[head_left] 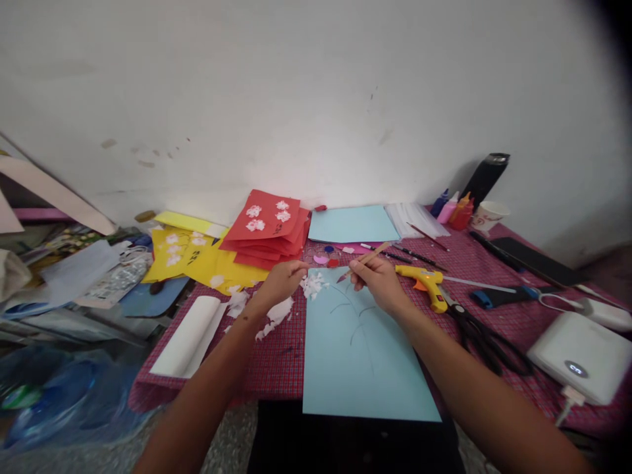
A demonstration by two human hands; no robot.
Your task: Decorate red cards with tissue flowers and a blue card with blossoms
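My right hand is closed around a paintbrush, its bristles low over the upper part of a light blue sheet. Thin dark curved lines, like branches, run across that sheet. A cluster of torn white tissue bits lies at its upper left corner. Beside this cluster my left hand has its fingers pinched together; what they hold, if anything, is too small to make out. Just beyond the hands is a paint palette with pink, red and blue paint.
Red cards and yellow cards with white blossoms lie at back left, a tissue roll nearer. Blue sheets sit behind. Rightward are a yellow glue gun, scissors, paint bottles and a white power bank.
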